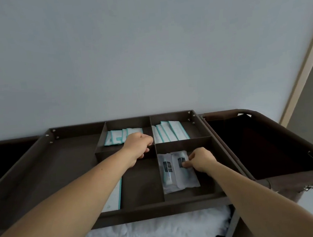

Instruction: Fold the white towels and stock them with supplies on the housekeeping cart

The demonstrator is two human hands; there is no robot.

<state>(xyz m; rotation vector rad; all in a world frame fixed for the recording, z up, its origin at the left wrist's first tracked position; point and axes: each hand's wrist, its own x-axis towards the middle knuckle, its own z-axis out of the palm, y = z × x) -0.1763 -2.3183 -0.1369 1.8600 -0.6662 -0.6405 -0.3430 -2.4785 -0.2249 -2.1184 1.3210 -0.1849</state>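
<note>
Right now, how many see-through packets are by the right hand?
2, both in the near right compartment: the left packet lies flat, the right packet is pinched by the right hand. More could hide underneath.

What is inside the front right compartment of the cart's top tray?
Two clear packets lie side by side; the right hand pinches the right one. Whatever lies beneath them or under the hand is covered.

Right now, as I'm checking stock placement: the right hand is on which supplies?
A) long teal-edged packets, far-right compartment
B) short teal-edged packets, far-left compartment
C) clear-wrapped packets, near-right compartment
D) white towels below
C: the right hand pinches a clear-wrapped packet lying in the near-right compartment.
</note>
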